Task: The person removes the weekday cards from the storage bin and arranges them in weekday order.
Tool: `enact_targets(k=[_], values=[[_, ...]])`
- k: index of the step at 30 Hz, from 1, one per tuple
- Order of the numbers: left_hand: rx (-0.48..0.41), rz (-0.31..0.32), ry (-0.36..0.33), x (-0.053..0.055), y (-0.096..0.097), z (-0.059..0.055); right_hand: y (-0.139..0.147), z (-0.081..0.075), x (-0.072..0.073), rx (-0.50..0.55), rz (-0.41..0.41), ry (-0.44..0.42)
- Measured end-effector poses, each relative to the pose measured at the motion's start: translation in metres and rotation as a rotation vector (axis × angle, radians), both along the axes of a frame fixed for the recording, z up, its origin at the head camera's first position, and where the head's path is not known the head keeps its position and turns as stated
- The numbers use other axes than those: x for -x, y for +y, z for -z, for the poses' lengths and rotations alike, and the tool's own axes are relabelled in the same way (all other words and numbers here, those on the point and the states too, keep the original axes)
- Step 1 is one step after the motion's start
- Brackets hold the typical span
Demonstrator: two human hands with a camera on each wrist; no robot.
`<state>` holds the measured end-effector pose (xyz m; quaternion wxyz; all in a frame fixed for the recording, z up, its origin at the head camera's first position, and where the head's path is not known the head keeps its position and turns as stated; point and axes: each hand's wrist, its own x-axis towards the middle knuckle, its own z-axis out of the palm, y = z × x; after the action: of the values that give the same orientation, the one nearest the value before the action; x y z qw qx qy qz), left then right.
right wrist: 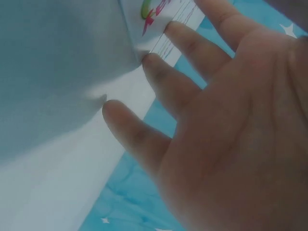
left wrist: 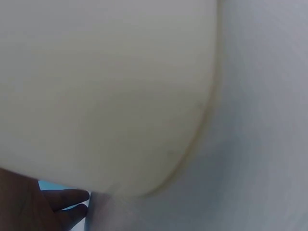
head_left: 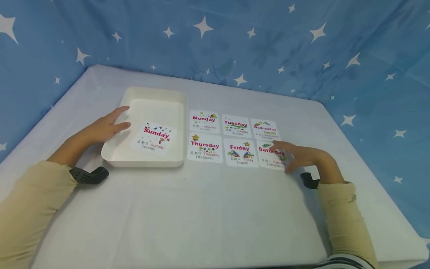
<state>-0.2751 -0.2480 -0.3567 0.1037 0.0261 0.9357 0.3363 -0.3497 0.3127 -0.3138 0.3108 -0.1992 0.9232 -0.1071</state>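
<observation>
A white tray (head_left: 168, 157) stands on the left of the table, with a Sunday card (head_left: 154, 139) lying in it. At the tray's left rim is my left hand (head_left: 106, 125), its thumb and index finger extended over the inside; the tray wall hides part of it in the left wrist view. My right hand (head_left: 304, 155) reaches over the right edge of a Saturday card (head_left: 270, 157), fingers spread, with fingertips at the card's upper right and thumb near its lower right corner. In the right wrist view several fingertips rest on or close to the card and cloth.
Right of the tray lie two rows of square cards: Monday (head_left: 203, 126), Tuesday (head_left: 236, 129) and Wednesday (head_left: 265, 133) behind, Thursday (head_left: 205, 152) and Friday (head_left: 240, 155) in front beside Saturday. White cloth covers the table (head_left: 201, 216). A blue star-patterned curtain (head_left: 228, 48) hangs behind.
</observation>
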Motion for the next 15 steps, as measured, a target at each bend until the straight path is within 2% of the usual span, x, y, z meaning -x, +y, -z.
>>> enact_targets(k=[3,6,11,15], values=[[-0.007,-0.001,-0.008,0.0001,0.0011,0.0021,0.0037,0.0043,-0.0010,0.038,-0.011,0.007],[-0.004,0.001,-0.015,0.0003,0.0003,-0.0013,0.0037,0.0020,0.0005,0.059,-0.040,0.004],[-0.002,-0.005,-0.018,-0.0006,0.0001,0.0011,0.0044,0.0020,0.0008,0.089,-0.085,0.001],[-0.013,-0.004,-0.010,0.0002,0.0014,-0.0002,0.0048,-0.0001,0.0007,0.118,-0.070,0.028]])
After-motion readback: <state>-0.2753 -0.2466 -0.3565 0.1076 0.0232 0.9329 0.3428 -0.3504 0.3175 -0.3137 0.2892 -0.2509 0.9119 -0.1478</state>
